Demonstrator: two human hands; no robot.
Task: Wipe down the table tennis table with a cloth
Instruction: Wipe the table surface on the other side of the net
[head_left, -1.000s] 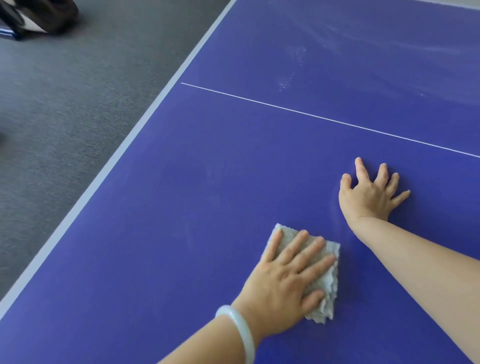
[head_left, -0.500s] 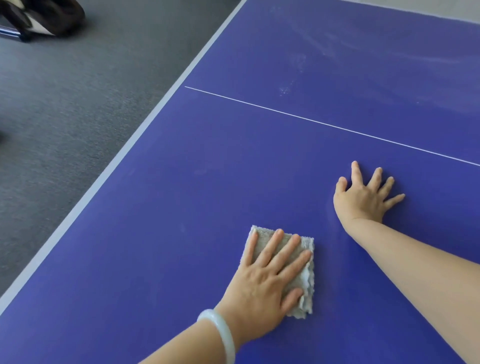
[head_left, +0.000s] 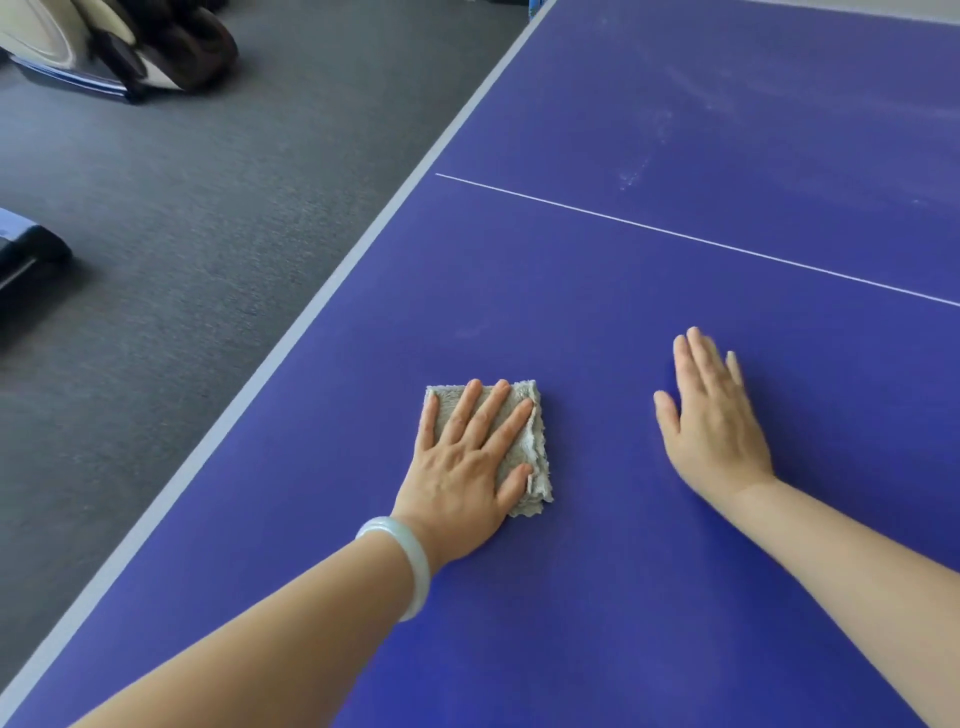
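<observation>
Blue table (head_left: 675, 597), left grip (head_left: 462, 467) flat (fingers straight) on cloth (head_left: 535, 447), right grip (head_left: 717, 421) outstretched.

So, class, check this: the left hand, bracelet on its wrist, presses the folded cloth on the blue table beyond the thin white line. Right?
Wrong in one respect: the head view shows the cloth under the left hand on the near side of the thin white line, not beyond it. The bracelet, the fold and the blue table are as stated.
</observation>
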